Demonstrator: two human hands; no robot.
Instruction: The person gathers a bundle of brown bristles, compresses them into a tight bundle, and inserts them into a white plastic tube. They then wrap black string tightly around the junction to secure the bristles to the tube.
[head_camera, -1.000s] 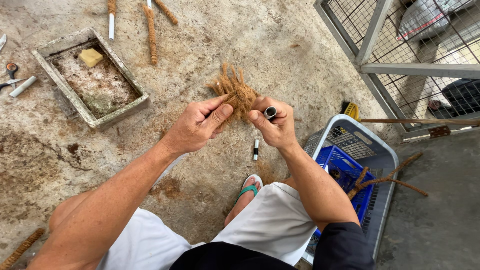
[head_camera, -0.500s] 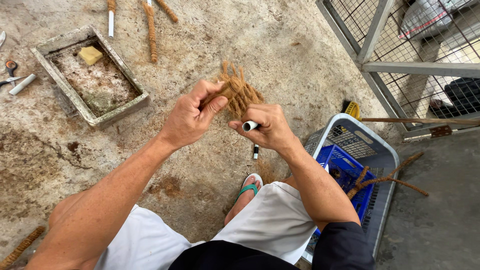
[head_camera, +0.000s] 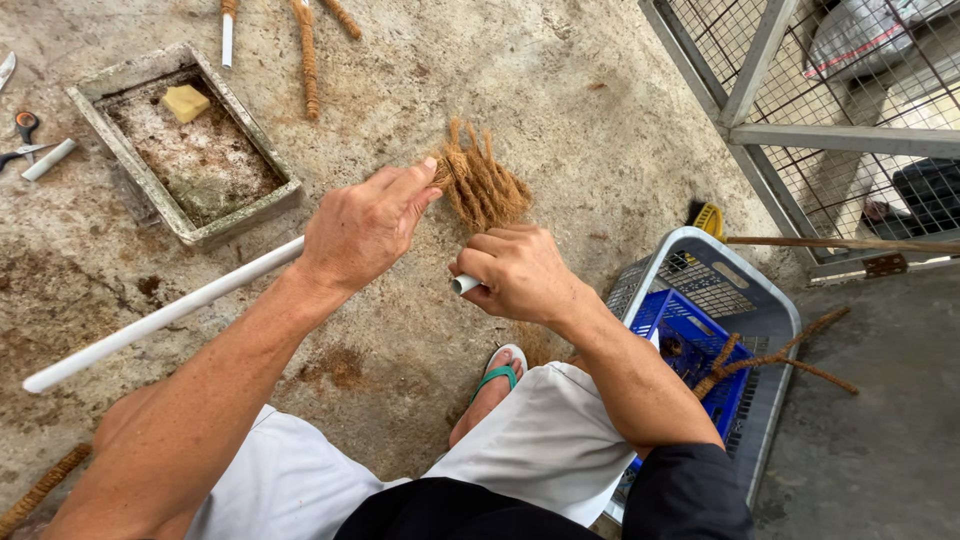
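Note:
My left hand (head_camera: 365, 225) pinches the base of a brown bundle of coir fibre cords (head_camera: 482, 185) held above the concrete floor. A long white pipe (head_camera: 160, 320) runs from the lower left up under that hand, in line with the bundle; how pipe and bundle join is hidden. Just below the bundle, my right hand (head_camera: 520, 272) is closed around a white tube, and its open end (head_camera: 465, 285) sticks out to the left of the fist. The rest of that tube is hidden by the hand.
A concrete tray (head_camera: 230, 225) with a yellow block (head_camera: 186, 102) sits at upper left, with scissors (head_camera: 20, 140) beside it. Fibre-wrapped sticks (head_camera: 306, 60) lie at the top. A grey basket (head_camera: 770, 310) holding a blue crate (head_camera: 690, 345) stands right, under a wire-mesh frame (head_camera: 790, 135). My sandalled foot (head_camera: 495, 385) is below.
The long white pipe now shows, stretching to the lower left; it was out of sight before. My left hand has shifted left. The tube end in my right hand now points left, no longer at the camera.

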